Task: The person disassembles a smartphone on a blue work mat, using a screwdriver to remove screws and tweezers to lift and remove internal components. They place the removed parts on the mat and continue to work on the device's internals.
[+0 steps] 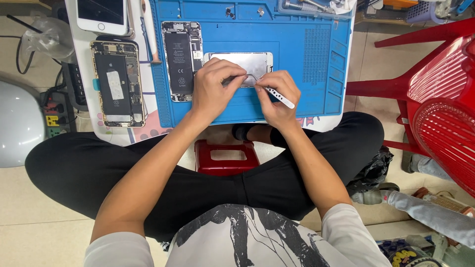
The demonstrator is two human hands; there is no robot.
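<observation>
Fingers, left hand (213,85): curled and pressed together, pinching a thin grey metal part against the silver screen panel (247,63).
Fingers, right hand (278,96): closed in a pinch around a white pen-shaped tool (280,97), whose tip points toward the panel's lower edge; its tail sticks out to the right past the knuckles.
Far left: grey rounded object (17,123) on the floor, with a power strip (57,116) just beside it.
White surface (81,49): carries a white phone (103,16) lying face up at the top, and below it a gold-framed opened phone (118,83) with its battery and boards exposed.
Blue work mat (297,94): lies on the surface and bears the things under the hands.
Opened phone body (180,59): on the mat's left part, black battery showing, just left of the left hand.
Silver screen panel: on the middle of the mat, lying flat, partly covered by both hands.
Mat's top edge: small screws and metal tools in a tray (307,6), too small to tell apart.
Below the surface: red stool (226,157) between the crossed legs in black trousers.
Right: red plastic chair (435,99), well apart from the hands.
</observation>
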